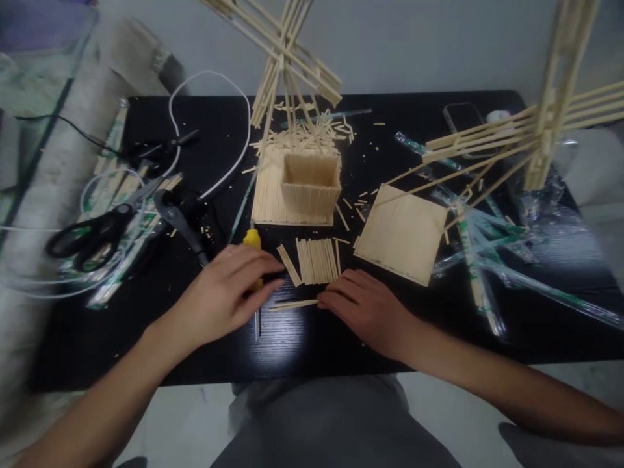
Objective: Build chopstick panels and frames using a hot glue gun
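My left hand (229, 292) lies palm down on the black table (302, 351), fingers stretched toward a thin wooden stick (292, 304) and covering part of a yellow-handled tool (253, 239). My right hand (365, 309) rests flat beside it, fingertips touching the stick's right end. Just beyond both hands lies a row of short cut sticks (316, 260). Farther back stands a small open box of sticks (311, 182) on a stick mat (267, 192). A flat square stick panel (402, 233) lies to the right.
Black scissors (90, 235), pliers (178, 221) and a white cable (214, 130) lie at the left among chopstick wrappers. Loose stick offcuts (312, 133) litter the back. Tall stick frames (287, 52) (546, 123) rise at the back and right. Plastic wrappers (492, 253) cover the right side.
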Motion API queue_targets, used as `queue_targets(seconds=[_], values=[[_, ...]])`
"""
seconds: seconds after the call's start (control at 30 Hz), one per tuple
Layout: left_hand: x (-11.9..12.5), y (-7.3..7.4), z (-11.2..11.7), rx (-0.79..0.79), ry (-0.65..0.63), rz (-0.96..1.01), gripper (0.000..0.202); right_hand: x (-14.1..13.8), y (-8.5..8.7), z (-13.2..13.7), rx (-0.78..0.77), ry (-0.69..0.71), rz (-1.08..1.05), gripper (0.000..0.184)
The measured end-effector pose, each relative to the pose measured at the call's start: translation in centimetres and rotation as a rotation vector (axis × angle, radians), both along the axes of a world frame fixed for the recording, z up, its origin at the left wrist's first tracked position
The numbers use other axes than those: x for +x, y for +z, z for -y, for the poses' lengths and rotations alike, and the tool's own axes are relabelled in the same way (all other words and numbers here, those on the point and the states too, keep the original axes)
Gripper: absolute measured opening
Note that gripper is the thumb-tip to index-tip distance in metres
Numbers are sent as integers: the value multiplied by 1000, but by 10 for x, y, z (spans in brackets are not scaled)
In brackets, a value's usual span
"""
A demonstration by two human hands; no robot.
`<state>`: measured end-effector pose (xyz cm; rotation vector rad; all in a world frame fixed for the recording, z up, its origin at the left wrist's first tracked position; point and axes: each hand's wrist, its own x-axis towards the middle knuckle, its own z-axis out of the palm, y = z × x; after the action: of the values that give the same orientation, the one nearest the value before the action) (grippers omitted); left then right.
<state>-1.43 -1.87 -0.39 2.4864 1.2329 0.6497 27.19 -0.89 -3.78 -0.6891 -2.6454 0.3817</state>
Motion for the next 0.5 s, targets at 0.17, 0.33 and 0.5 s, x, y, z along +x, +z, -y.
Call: queue_targets(seconds=[0.17, 0.33, 0.5], values=[[12, 3, -5, -102, -167, -54, 23, -4, 4, -7, -29, -7, -17, 18], [16, -3, -10, -153, -243, -179, 24, -7, 3, -10, -8, -14, -45, 16], [13, -14, -8, -90, -224, -179, 26, 10, 5, -25, -108, -18, -80, 10]])
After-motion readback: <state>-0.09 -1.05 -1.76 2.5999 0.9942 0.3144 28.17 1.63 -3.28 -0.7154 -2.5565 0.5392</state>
